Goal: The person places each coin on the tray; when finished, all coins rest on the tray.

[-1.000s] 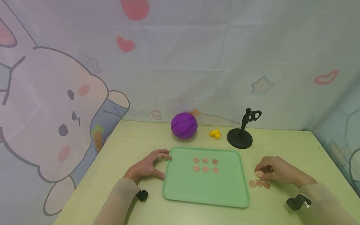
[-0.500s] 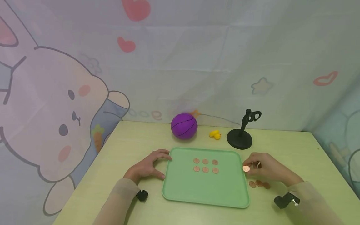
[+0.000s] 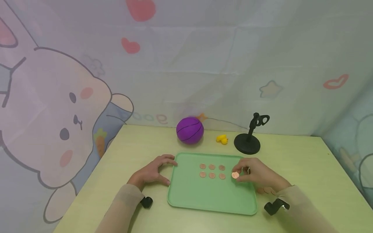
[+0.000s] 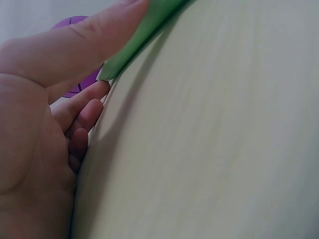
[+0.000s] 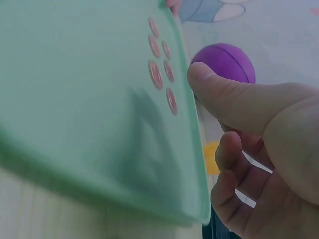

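Above pale table [image 3: 157, 140], my right hand [image 3: 257, 172] pinches one coin [image 3: 235, 175], best lowered flat (relaxed left hand [image 3: 151, 170] touches tray [image 3: 204, 195]).

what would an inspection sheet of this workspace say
Surface: pale yellow table, green tray on it.
Job's things: six coins in two rows of three on the tray; more coins beside it, partly hidden.
Clutter: purple ball, yellow toy and black stand beyond the tray.
Hands: left hand touches the tray's rim; right hand pinches a coin over the tray.
Cables: dark curved line at right edge, cable or print unclear.
Surroundings: printed cloth backdrop.
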The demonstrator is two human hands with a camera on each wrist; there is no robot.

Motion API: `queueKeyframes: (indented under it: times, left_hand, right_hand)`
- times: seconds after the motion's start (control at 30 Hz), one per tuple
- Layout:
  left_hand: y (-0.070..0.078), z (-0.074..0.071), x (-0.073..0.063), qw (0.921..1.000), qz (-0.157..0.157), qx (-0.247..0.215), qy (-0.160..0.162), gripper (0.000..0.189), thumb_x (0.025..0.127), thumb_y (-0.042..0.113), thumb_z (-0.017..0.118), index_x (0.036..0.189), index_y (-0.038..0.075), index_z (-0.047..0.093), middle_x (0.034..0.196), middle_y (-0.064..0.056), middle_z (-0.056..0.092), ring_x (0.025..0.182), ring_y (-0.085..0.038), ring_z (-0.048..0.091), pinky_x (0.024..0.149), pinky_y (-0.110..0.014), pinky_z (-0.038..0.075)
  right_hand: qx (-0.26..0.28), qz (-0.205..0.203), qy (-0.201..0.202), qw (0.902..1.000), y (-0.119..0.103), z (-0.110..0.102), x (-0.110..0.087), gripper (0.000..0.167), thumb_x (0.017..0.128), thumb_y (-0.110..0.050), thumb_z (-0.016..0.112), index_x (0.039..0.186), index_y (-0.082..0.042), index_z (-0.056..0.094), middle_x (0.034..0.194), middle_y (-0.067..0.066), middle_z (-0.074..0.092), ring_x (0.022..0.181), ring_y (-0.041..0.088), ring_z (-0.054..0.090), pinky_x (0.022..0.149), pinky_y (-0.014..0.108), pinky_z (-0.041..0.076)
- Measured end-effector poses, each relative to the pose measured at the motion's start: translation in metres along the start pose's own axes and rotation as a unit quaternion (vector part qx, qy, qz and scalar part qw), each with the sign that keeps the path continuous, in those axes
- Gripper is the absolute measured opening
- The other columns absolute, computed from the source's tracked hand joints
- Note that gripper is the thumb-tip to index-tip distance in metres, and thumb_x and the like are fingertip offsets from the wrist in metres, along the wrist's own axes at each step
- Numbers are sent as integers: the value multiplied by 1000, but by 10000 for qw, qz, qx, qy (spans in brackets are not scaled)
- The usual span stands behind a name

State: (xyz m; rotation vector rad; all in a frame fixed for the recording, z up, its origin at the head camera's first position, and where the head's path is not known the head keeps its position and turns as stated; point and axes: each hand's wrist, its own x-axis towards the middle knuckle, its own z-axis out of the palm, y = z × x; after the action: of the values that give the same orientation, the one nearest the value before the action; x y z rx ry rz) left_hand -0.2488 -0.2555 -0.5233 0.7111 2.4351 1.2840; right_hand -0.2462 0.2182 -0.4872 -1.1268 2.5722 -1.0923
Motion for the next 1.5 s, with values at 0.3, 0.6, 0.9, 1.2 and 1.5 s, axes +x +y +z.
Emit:
queueKeyframes:
  times: [0.3,0.6,0.9,1.2,1.5]
  left_hand:
    - [0,0,-1,10000,-45,3,-6,73,70,26,98,136,24,68,163,-3,40,155,-35,25,125,-62,15]
    - [-1,0,0,10000,48,20,35,72,70,24,98,135,22,68,163,-5,40,155,-35,25,125,-62,14]
    - [-1,-1,0,9999,142,91,38,72,70,24,98,136,22,68,162,-6,41,154,-35,26,124,-62,15]
    - [-2,0,-1,9999,124,2,34,72,70,23,98,136,21,68,162,-7,40,154,-36,25,124,-62,15]
    - [-2,0,0,9998,176,46,25,72,70,24,97,136,21,68,162,-7,41,154,-37,26,124,-63,16]
  right_hand:
    - [8,-240,-137,9996,-22,28,32,18,88,-15,86,104,-19,81,87,-6,67,70,8,55,65,24,49]
    - [-333,-494,-337,9977,-47,51,56,12,90,-14,83,97,-22,77,84,-4,65,69,3,51,66,24,48]
    - [-936,-449,-433,9937,-59,64,70,3,93,-16,79,95,-19,79,79,-6,61,71,5,49,67,25,45]
    - [-1065,-283,-595,9921,-69,72,73,13,92,-11,79,84,-19,72,77,-4,62,66,1,45,66,25,44]
    - [-1126,-124,-614,9917,-64,74,73,9,92,-25,83,90,-21,76,75,-13,59,65,0,49,70,26,49]
